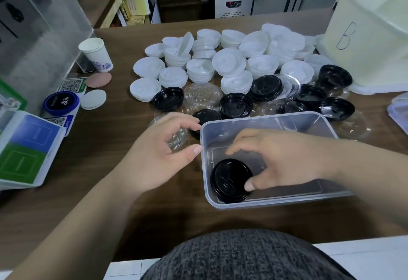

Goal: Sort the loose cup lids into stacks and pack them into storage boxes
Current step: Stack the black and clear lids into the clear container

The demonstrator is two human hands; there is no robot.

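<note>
A clear plastic storage box (265, 118) stands on the brown table in front of me. My right hand (282, 162) reaches into it; the thumb touches the right rim of a black lid stack (227, 180) in the box's near left corner, and the fingers arch over its far edge. Just left of the box, my left hand (154, 154) grips a small stack of clear lids (177, 142). Behind the box lie loose black lids (236, 104), clear lids (202, 94) and several stacks of white lids (220, 63).
A large pale box marked "B" (371, 37) stands at the back right. At the left are a paper cup (96, 55), a blue round device (61, 103), a blue and green card stand (26, 147) and a clear acrylic case (33, 26).
</note>
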